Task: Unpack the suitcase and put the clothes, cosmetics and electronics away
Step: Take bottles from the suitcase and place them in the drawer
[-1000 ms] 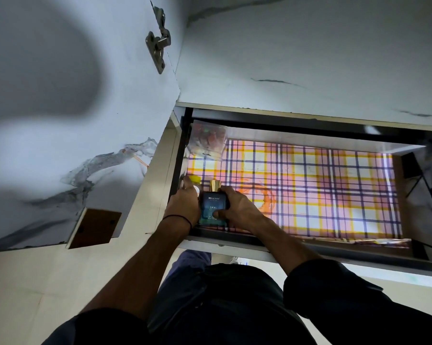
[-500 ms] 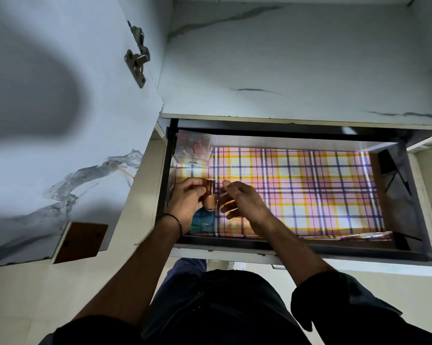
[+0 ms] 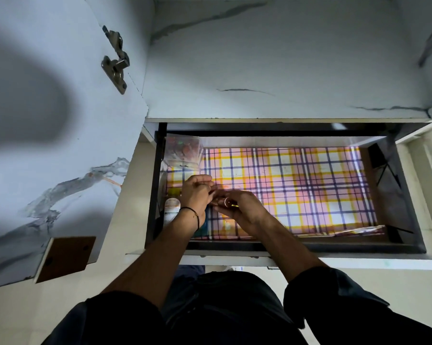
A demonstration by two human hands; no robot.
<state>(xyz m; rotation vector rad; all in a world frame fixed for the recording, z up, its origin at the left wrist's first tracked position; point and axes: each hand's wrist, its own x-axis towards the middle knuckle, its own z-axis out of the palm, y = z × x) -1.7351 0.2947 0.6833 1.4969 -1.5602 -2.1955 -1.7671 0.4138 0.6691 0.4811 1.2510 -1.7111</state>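
Small copper-coloured cylindrical piece (image 3: 226, 202) sat in the grip of the right hand (image 3: 242, 210), whose fingers curled round it over the left end of the open dark-framed drawer (image 3: 406, 215). The left hand (image 3: 196, 195) met it from the left with its fingers curled and its fingertips close against the right hand's. Whether its grip was also clamped on the copper piece I could not tell. A thin black wristband (image 3: 193, 212) circled the left wrist.

Under that wrist a blue bottle (image 3: 203, 225) stood on the pink, yellow and navy checked liner (image 3: 297, 185), mostly hidden by the arm. Just left of it, against the drawer's left wall, lay a white tube (image 3: 172, 210) with a small yellow-green item (image 3: 174, 191) behind it, too blurred to make out. A clear plastic bag (image 3: 184, 151) with coloured contents filled the back left corner, apart from the hands.

A white marble-patterned cabinet door (image 3: 60, 145) stood open on the left, a metal hinge (image 3: 115, 64) fixed near its edge. Both dark sleeves were pushed up to the elbows.
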